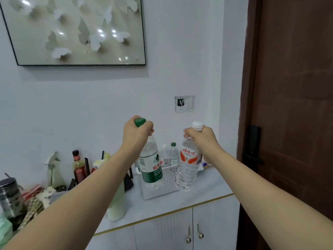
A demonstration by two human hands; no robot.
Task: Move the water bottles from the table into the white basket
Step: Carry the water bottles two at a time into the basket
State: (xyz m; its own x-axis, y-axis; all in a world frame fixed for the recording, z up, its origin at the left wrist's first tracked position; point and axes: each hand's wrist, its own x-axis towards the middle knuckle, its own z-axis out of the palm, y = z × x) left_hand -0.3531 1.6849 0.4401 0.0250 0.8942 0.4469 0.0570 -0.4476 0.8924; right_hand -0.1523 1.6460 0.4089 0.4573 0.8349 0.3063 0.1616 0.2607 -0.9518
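My left hand (137, 131) grips the neck of a clear water bottle with a green cap and green label (151, 168), held in the air over the white basket (168, 184). My right hand (200, 138) grips the neck of a second clear bottle with a white cap and orange-red label (188, 168), hanging at the basket's right side. The perforated white basket stands on the pale cabinet top (207, 193). Two smaller bottles (170, 156) stand upright behind my bottles, apparently inside the basket.
A pale green and white bottle (118, 204) stands near the front edge, left of the basket. Clutter fills the left side: a sauce bottle (78, 166), a metal tumbler (9, 195), cloth and packets. A brown door (292, 105) is at the right.
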